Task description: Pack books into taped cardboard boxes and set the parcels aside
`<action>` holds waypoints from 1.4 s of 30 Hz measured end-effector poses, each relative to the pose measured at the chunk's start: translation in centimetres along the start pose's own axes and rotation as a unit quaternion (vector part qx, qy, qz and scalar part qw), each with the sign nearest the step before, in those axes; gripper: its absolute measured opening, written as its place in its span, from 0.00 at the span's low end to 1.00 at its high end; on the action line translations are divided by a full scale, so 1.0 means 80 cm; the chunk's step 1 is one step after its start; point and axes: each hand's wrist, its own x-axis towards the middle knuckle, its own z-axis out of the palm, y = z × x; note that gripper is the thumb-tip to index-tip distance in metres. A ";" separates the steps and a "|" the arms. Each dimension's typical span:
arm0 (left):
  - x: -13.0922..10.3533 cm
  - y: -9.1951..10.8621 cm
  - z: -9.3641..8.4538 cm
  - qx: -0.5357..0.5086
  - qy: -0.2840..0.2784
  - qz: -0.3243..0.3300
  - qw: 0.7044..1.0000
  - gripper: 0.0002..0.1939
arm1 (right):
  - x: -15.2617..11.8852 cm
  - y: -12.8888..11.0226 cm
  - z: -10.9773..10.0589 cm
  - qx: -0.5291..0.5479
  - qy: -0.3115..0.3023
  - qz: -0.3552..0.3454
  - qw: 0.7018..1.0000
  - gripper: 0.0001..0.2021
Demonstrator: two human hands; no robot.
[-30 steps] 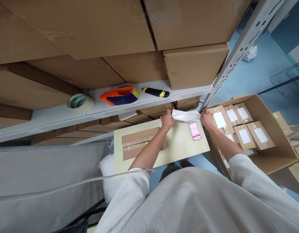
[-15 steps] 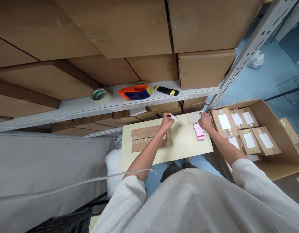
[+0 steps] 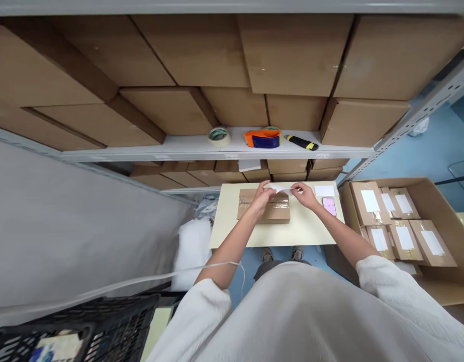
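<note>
My left hand [image 3: 263,197] pinches one end of a white label [image 3: 281,188] above the far right part of a taped cardboard box [image 3: 269,213]. The label's other end is between the fingers of my right hand [image 3: 304,194]. The box lies on a pale yellow table [image 3: 307,229]. To the right of my right hand, a white paper [image 3: 324,190] lies flat near the far edge, with a phone [image 3: 329,205] with a pink screen just below it.
On the shelf [image 3: 186,151] stand a tape roll [image 3: 218,136], an orange and blue tape dispenser [image 3: 262,138] and a cutter [image 3: 301,143]. A large carton [image 3: 441,206] of labelled boxes is at right, a black crate [image 3: 118,327] at lower left.
My right hand has moved left from the flat paper and phone and now holds the label's right end. My left hand still holds the label. The view has shifted.
</note>
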 end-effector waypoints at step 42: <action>0.000 -0.054 -0.134 0.439 0.018 0.096 0.893 0.17 | -0.013 -0.073 0.152 -0.319 -0.047 0.147 0.935 0.20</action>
